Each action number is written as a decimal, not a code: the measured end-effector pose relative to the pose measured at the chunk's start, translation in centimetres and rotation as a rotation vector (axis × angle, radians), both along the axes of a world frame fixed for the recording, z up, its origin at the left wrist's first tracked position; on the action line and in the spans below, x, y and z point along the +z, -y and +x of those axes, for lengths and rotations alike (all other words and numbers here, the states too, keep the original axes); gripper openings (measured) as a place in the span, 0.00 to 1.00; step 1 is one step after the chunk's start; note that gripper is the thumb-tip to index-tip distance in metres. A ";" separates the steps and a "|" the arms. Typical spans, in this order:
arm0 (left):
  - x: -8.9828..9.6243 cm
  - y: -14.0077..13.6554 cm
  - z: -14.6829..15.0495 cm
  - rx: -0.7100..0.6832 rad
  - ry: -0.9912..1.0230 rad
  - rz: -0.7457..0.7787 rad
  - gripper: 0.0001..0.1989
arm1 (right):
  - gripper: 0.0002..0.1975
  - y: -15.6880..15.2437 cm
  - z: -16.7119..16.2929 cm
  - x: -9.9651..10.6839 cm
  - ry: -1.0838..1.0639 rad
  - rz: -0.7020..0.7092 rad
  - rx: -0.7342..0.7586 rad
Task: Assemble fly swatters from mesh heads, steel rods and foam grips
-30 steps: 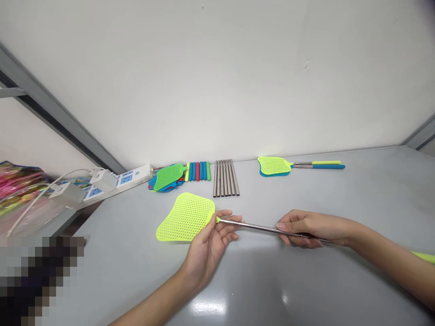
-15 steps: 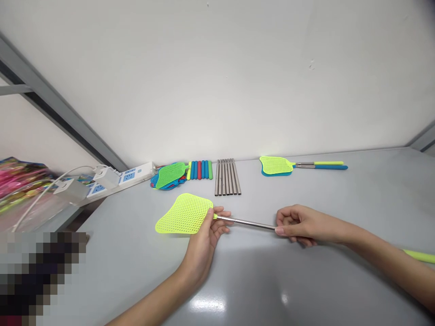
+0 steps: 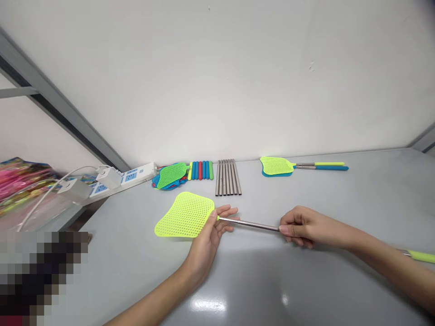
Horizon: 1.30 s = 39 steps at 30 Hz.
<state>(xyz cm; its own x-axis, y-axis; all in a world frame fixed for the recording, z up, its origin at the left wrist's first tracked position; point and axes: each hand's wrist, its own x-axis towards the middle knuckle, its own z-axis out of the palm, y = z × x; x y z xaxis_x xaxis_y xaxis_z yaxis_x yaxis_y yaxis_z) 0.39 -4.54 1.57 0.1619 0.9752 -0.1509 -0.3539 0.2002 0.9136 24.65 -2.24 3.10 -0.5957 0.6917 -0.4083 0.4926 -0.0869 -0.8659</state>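
A yellow fly swatter head [image 3: 185, 215] with a thin metal rod [image 3: 254, 224] lies across both hands, just above the table. My left hand [image 3: 209, 233] grips it at the neck, thumb on top of the mesh edge and fingers partly spread beneath the rod. My right hand [image 3: 302, 227] pinches the rod's far end between thumb and fingers; that tip is hidden. Behind my hands lie a row of bare metal rods [image 3: 227, 177], a row of coloured handle grips [image 3: 200, 170] and a pile of swatter heads topped by a green one [image 3: 172, 175].
Two swatters with handles, one yellow [image 3: 277, 165] and one blue [image 3: 331, 168], lie by the back wall. A yellow grip on a metal rod [image 3: 421, 256] shows beyond my right forearm. At left are a power strip [image 3: 137, 174] with plugs and cable, and bagged colourful items [image 3: 23, 185].
My right hand has shifted slightly right along with the rod's end, its fingers closing a little more. The swatter head is tilted slightly more toward me.
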 end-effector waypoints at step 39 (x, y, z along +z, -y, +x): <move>0.3 1.3 0.9 -0.219 0.022 0.031 0.17 | 0.11 -0.1 0.3 -0.1 -0.201 -0.576 0.030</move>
